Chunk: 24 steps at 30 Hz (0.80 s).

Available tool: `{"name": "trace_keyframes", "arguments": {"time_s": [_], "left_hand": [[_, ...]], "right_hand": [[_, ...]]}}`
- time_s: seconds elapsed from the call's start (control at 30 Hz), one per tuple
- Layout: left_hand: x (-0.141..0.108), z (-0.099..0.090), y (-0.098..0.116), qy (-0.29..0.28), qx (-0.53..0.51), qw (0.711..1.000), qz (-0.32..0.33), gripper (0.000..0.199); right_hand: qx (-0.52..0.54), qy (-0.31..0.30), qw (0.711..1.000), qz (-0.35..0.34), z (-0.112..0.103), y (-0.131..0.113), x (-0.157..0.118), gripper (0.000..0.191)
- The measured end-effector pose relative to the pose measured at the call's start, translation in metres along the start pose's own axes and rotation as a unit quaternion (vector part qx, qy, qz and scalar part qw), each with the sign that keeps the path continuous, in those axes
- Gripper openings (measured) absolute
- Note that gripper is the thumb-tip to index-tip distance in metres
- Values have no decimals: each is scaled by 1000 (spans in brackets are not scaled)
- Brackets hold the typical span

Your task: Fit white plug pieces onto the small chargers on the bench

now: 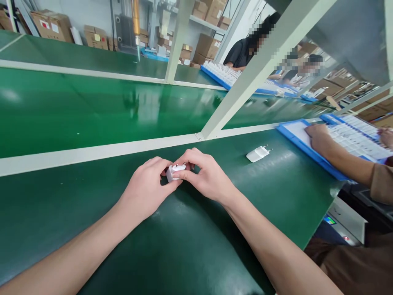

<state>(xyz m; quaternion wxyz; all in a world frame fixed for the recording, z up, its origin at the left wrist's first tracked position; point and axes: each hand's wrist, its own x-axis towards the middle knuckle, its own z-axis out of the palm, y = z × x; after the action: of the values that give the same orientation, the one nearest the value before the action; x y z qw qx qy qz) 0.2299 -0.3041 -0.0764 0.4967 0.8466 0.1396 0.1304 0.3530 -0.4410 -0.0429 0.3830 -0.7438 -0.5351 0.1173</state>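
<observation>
Between my two hands is a small white charger plug [172, 173], held just over the green table. My left hand [149, 179] grips its left side with thumb and fingers. From the other side, my right hand [204, 172] pinches it, the thumb lying across its front. Fingers cover part of the plug, though metal pins show near its top. To the right of my hands, a second white charger plug [258, 154] lies on the table with its two pins pointing right.
A green conveyor belt [92, 110] runs behind a pale rail [92, 151], with a slanted post [233, 106] rising from it. At right, a co-worker's arm [346, 157] reaches over a blue tray [302, 139] of white plugs. Other people sit across the belt; cardboard boxes [52, 25] stand behind.
</observation>
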Motion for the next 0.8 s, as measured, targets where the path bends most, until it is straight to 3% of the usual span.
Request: {"name": "trace_keyframes", "arguments": {"time_s": [0.2, 0.43, 0.6, 0.8], "left_hand": [[-1, -3, 1, -8, -20, 1000, 10, 19], [-4, -6, 2, -9, -45, 999, 19, 14], [-8, -8, 3, -35, -93, 995, 20, 33], [-13, -3, -1, -110, -104, 985, 82, 48]], "right_hand": [[-15, 10, 1000, -11, 2, 0, 1, 27], [13, 84, 996, 22, 15, 0, -17, 25], [99, 79, 990, 62, 19, -7, -41, 41], [96, 73, 984, 129, 18, -19, -59, 38]]}}
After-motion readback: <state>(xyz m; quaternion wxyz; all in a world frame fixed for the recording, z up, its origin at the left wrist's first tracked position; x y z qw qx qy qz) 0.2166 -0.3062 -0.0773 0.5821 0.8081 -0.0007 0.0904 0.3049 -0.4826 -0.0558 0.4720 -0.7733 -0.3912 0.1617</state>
